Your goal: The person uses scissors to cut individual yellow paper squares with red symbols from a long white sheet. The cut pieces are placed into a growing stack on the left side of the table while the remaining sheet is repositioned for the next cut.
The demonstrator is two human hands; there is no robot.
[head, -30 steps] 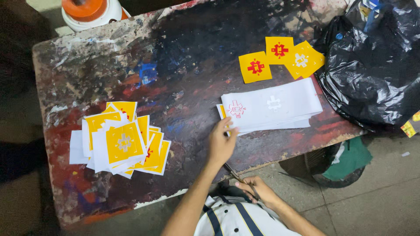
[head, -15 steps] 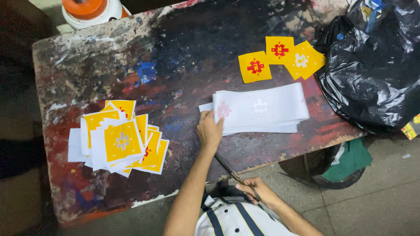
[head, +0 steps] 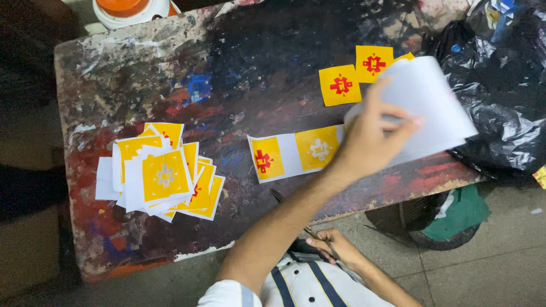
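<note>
On the paint-stained wooden table (head: 170,74), viewed from above, the left hand (head: 369,139) was closed around a stack of white paper sheets (head: 426,102), thumb and fingers pinching its lower left edge and lifting the stack off the surface, so that the sheets curved upward toward the right. Beneath the raised stack lay a white strip (head: 296,153) printed with two yellow squares, one bearing a red cross-shaped emblem and the other a white one; the strip rested flat on the table just left of the hand. Two loose yellow stickers with red emblems (head: 355,74) lay beyond the hand, near the far edge of the lifted sheets. The right hand (head: 335,247) was held below the table's near edge, fingers curled around a thin dark rod-like tool (head: 293,213) whose tip reached up over the table edge; what kind of tool it was could not be told. At the table's left side sat a loose pile of cut yellow-and-white stickers (head: 162,173). A black plastic bag (head: 500,96) lay at the right end, and an orange-lidded white container (head: 128,8) stood at the far left corner.
</note>
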